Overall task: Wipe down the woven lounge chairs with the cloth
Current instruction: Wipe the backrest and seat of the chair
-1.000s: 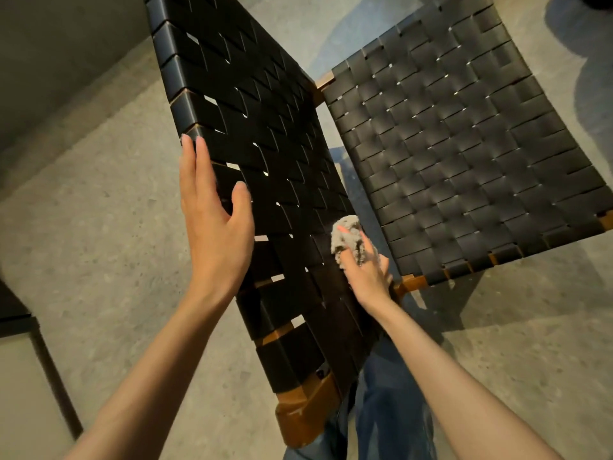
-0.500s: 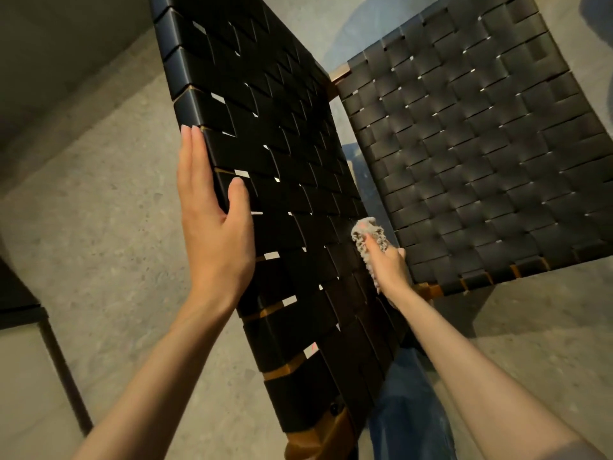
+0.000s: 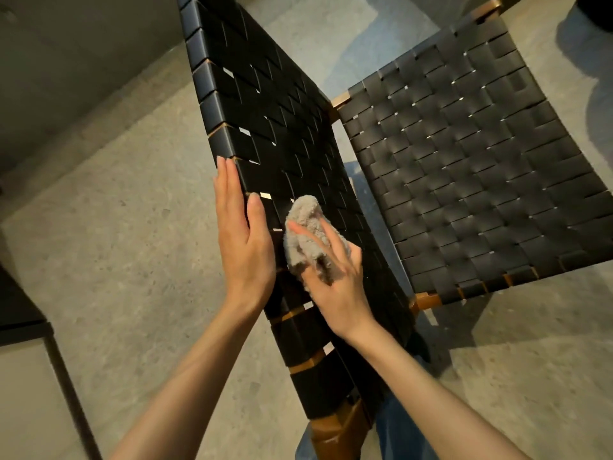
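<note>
Seen from above through a head-worn camera, a person leans over the backrest (image 3: 282, 134) of a woven lounge chair, a tall panel of wide, flat black straps interlaced in a basket pattern, with small gaps where the floor shows through. The left hand (image 3: 243, 240) lies flat and unclenched against the panel's outer edge, fingers straight, thumb across the straps, grasping nothing and only bracing. The right hand (image 3: 335, 280) presses a bunched grey cloth (image 3: 306, 234) against the straps just beside the left thumb, its fingers spread over the wad and pinning it rather than closing into a fist. The cloth looks nubby and soft, like terry or chenille, crumpled into a loose lump. To the right sits the seat (image 3: 464, 167), the same black weave, slightly dished, smooth with a dull sheen. Warm brown wooden frame (image 3: 335, 429) shows at the corners and under the strap wraps. The floor (image 3: 132, 260) is speckled grey concrete; a dark table edge (image 3: 23, 327) sits at lower left. Likely risks: the looped pile could snag on a strap edge or push through a gap, the loosely held wad could slip free, and wiping only the raised faces would probably leave dust in the overlaps. Much of the backrest and all of the seat appear to remain.
</note>
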